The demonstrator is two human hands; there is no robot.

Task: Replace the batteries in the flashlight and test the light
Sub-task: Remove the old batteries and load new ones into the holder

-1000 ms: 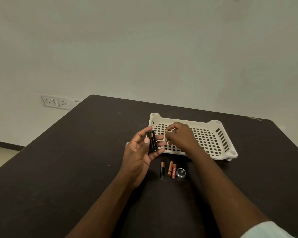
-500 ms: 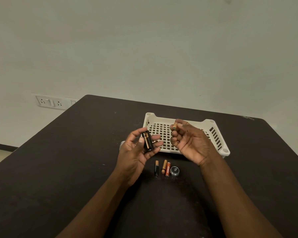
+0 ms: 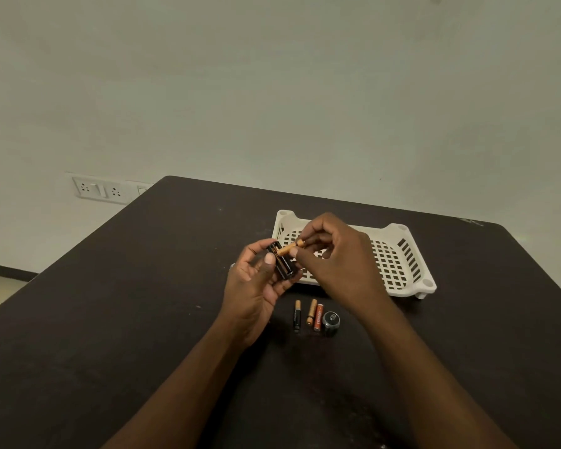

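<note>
Head view: our left hand [image 3: 256, 286] grips the battery holder [image 3: 282, 262]; our right hand [image 3: 334, 254] pinches a battery [image 3: 290, 247] at its 1 o'clock. We should align polarity, then press gently.

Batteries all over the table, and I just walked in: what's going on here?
A person is changing batteries. The left hand holds a black battery holder, and the right hand pinches a gold battery at its top end, not yet seated. Three more batteries and a round black cap lie on the dark table, in front of a white basket.
</note>
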